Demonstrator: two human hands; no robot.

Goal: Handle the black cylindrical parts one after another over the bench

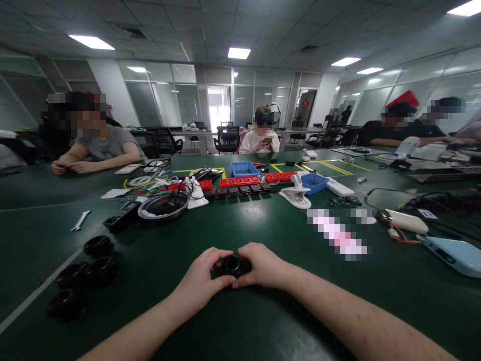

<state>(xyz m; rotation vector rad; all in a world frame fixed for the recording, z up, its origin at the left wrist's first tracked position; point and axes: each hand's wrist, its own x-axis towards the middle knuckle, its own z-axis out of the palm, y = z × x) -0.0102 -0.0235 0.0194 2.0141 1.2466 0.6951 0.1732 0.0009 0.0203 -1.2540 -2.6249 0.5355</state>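
Four black rings lie on the bench, well left of the left hand. It and the right hand share a grip on one black piece, round hole showing, between them; how finished it is cannot be told.

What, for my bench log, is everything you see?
Round part: 1, black, front centre
Loose rings: 4, black, left
Wrench: 1, silver, beyond rings
Bowl: 1, silver, left of centre
Strips: at least 3, red, centre
Socket row: 1, black, before strips
Clips: 2, white, by strips
Trays: 2, blue, by strips
Slim cases: several, pale, right
Cables: uncountable, mixed, both sides
Table: 1, green, beneath these
People: at least 4, mixed clothing, beyond
Chairs: several, black, background
Ceiling lights: several, white, overhead
Other items: blurred or too small
Left hand: 1, bare, holding round part
Right hand: 1, bare, holding round part
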